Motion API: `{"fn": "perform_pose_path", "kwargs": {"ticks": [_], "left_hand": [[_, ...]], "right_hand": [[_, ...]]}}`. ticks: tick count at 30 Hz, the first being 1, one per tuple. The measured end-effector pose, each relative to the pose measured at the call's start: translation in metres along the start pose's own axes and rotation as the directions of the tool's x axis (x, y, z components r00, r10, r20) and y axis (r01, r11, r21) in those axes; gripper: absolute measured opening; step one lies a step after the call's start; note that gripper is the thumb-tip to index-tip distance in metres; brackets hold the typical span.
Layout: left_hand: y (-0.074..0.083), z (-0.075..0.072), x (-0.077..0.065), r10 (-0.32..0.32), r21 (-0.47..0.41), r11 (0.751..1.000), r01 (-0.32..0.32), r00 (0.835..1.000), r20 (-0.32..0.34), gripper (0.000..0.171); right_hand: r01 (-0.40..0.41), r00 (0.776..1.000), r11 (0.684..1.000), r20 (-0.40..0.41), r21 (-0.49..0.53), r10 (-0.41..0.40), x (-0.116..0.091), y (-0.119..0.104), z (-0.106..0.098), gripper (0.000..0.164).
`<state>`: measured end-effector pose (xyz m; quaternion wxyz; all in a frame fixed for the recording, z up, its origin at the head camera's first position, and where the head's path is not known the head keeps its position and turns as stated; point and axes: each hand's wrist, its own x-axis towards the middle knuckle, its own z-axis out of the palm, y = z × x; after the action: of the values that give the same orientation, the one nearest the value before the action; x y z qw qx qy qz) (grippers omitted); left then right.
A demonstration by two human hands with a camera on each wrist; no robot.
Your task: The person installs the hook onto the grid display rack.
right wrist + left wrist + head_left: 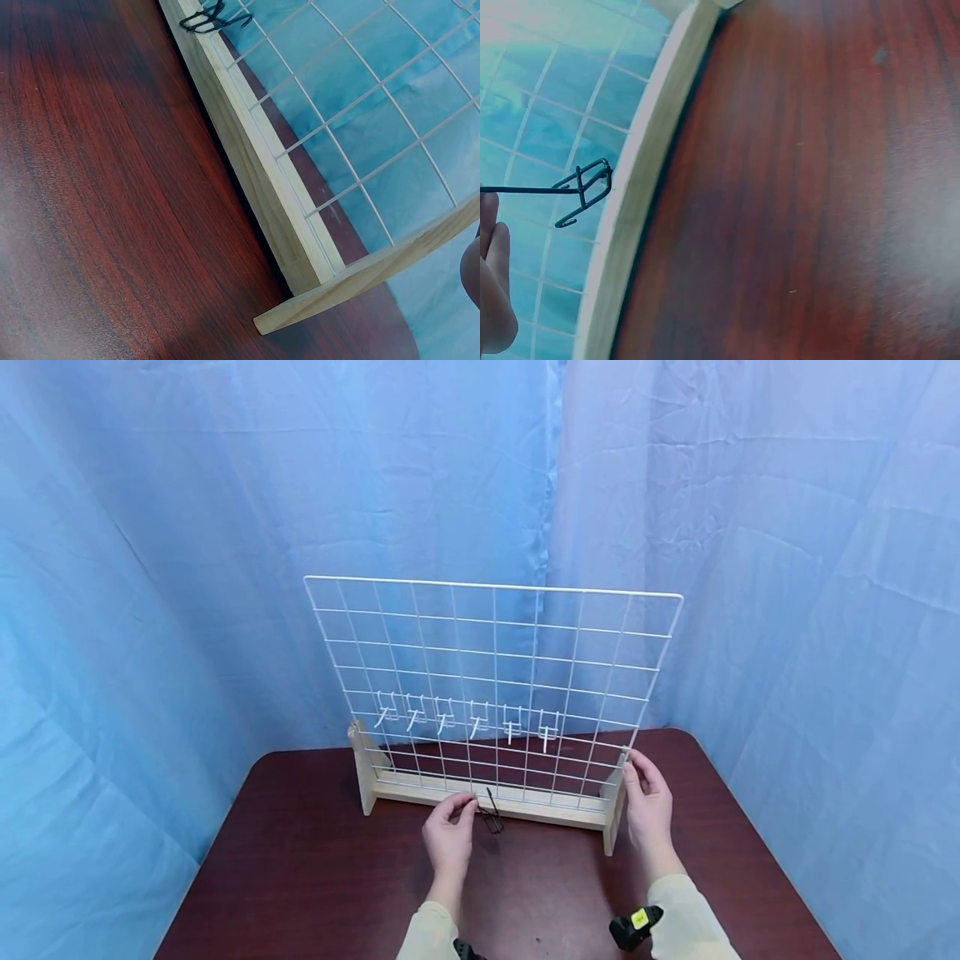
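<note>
My left hand point(448, 839) pinches a black wire hook point(492, 821) between thumb and fingertips, just in front of the stand's lower rail. In the left wrist view the hook's point(583, 191) arm runs to my fingertips and its two-pronged back points away from them. My right hand point(649, 806) holds the right upright of the wooden stand point(611, 810) near its top, at the edge of a white wire grid panel point(495, 586). Several white hooks point(548, 732) hang in a row across the grid's middle.
The stand rests on a dark red wooden table point(300, 860). Light blue curtains point(187, 527) hang behind and at both sides. Black wrist cameras point(636, 928) sit on the sleeves.
</note>
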<state>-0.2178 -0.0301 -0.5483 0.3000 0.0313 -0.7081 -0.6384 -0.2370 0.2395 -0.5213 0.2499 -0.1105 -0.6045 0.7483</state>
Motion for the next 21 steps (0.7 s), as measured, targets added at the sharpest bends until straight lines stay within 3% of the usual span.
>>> {"fn": "perform_pose_path", "kwargs": {"ticks": [7, 13, 21], "left_hand": [[0.053, -0.012, 0.007, 0.108, 0.054, 0.993, -0.107, 0.994, -0.012, 0.012], [0.057, -0.018, 0.015, 0.199, 0.061, 0.979, -0.195, 0.978, -0.061, 0.015], [0.065, -0.028, 0.028, 0.207, 0.03, 0.978, -0.205, 0.974, -0.092, 0.014]], "right_hand": [[0.01, 1.0, 1.0, 0.01, 0.02, -0.011, -0.001, -0.002, 0.0, 0.033], [0.057, 0.998, 0.998, 0.03, 0.023, -0.057, -0.011, -0.02, 0.005, 0.03], [0.051, 0.998, 0.998, 0.021, 0.031, -0.052, -0.012, -0.021, 0.007, 0.03]]}}
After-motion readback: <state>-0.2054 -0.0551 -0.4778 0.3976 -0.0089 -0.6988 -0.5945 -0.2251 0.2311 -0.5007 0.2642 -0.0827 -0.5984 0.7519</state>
